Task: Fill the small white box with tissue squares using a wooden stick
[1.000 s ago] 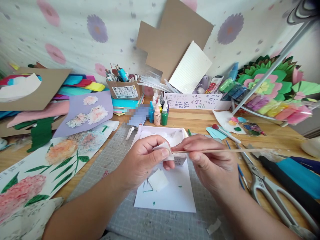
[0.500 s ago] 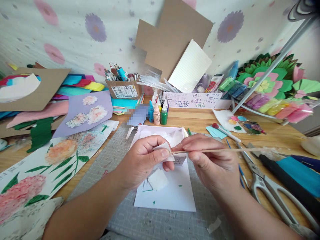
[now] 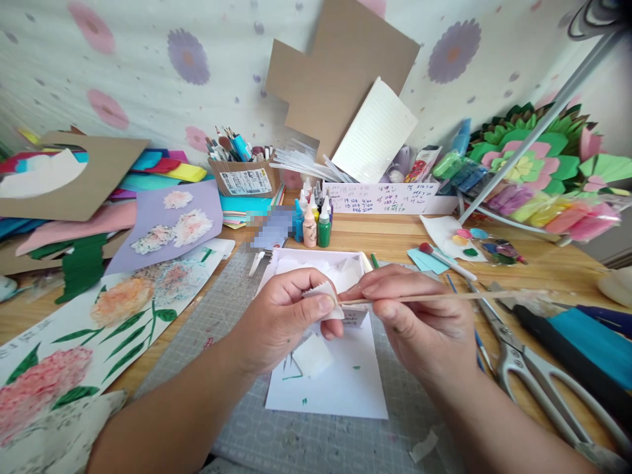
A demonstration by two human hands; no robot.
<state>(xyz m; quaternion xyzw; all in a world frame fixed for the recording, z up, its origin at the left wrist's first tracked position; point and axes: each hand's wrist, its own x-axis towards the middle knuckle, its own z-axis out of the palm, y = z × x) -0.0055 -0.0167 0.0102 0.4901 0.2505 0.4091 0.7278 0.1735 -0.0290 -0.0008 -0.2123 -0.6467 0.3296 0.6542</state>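
Observation:
My left hand (image 3: 289,316) pinches a small piece of white tissue paper (image 3: 323,299) between thumb and fingers. A thin wooden stick (image 3: 429,297) is held in my right hand (image 3: 419,316), pointing left, with its tip against the tissue. Both hands are close together over a white box (image 3: 316,255) that holds more white tissue. Below them a white sheet (image 3: 336,395) with small green marks lies on the grey cutting mat (image 3: 232,421), and a square of white tissue (image 3: 313,355) rests on the sheet.
Scissors (image 3: 513,362) and brushes lie at the right. Paint bottles (image 3: 324,227) stand behind the box. Flower pictures (image 3: 123,296) and coloured paper are at the left. A carton of brushes (image 3: 244,179) stands at the back.

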